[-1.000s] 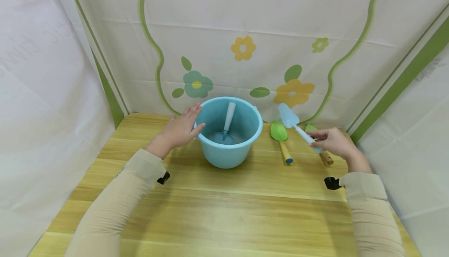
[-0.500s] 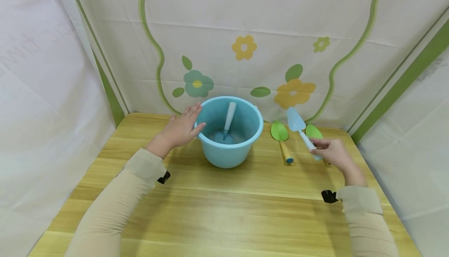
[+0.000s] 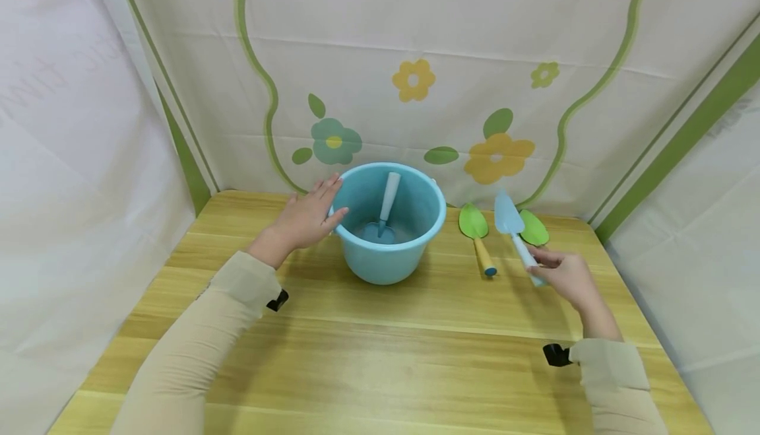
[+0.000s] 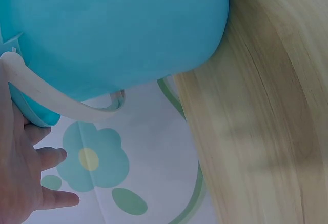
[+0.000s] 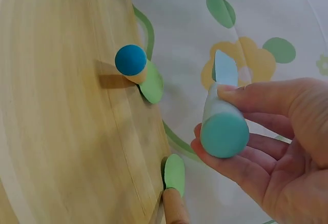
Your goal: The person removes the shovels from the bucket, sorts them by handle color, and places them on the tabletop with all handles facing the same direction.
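Note:
My left hand (image 3: 303, 219) rests on the left rim of a light blue bucket (image 3: 382, 267), fingers straight and spread. In the left wrist view the bucket's white carrying handle (image 4: 61, 98) hangs down beside that hand. My right hand (image 3: 567, 280) pinches the pale handle of a light blue trowel (image 3: 508, 214) between thumb and fingers, blade pointing away toward the back. The right wrist view shows the round teal end (image 5: 224, 135) of its handle. Inside the bucket stands another blue tool (image 3: 388, 197) with a whitish handle, leaning against the wall.
A green trowel (image 3: 473, 221) with a yellow handle and blue end lies right of the bucket. Another green trowel (image 3: 534, 227) lies farther right, its wooden handle (image 5: 175, 207) showing in the right wrist view. Flowered cloth (image 3: 475, 39) encloses the wooden table (image 3: 380, 362) behind and at both sides.
My right hand has moved the blue trowel toward me and slightly right, its blade now beside the far-right green trowel. The left hand and bucket have stayed in place.

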### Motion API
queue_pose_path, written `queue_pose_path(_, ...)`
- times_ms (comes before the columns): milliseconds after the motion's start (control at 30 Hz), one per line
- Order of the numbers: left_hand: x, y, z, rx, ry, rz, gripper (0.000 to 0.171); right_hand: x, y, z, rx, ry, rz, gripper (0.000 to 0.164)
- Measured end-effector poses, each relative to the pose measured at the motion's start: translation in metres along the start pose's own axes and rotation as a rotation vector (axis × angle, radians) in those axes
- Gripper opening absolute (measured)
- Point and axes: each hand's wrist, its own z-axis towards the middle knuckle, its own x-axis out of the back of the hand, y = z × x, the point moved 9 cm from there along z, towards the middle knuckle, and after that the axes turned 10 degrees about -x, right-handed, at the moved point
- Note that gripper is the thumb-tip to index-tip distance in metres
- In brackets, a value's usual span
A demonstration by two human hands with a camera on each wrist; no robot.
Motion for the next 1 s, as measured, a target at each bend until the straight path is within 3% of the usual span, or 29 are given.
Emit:
queue_pose_path(300, -0.001, 0.0, 0.001, -0.002, 0.0, -0.009, 0.074, 0.0, 0.007, -0.025, -0.05, 0.03, -0.02, 0.05)
queue_pose_path(1000, 0.002, 0.002, 0.0, -0.005, 0.004, -0.012, 0.074, -0.022, 0.008, -0.067, -0.044, 0.011, -0.038, 0.045)
